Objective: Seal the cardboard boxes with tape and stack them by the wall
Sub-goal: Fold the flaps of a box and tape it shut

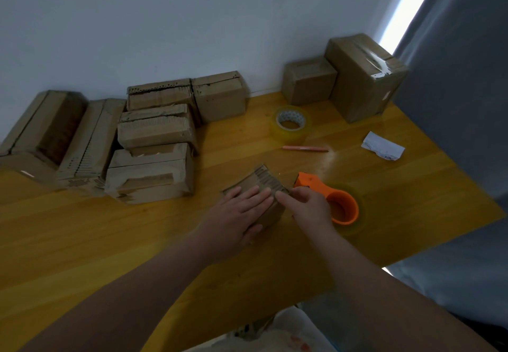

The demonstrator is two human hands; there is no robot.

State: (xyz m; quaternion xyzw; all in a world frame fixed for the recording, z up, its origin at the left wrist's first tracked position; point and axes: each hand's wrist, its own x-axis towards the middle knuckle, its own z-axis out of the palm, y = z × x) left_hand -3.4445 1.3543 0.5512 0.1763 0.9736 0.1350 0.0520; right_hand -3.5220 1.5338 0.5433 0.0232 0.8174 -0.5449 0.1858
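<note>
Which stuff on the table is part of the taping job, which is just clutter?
Job: small box, left hand flat on it, right hand at its edge; orange tape dispenser; spare tape roll; pile of boxes on the left; taped box by the wall.
Lying about: pink pen; scrap of paper.

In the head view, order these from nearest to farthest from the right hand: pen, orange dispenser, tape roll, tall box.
1. Orange dispenser, just right of the right hand.
2. Pen, beyond the hand.
3. Tape roll, behind the pen.
4. Tall box, far right by the wall.
</note>
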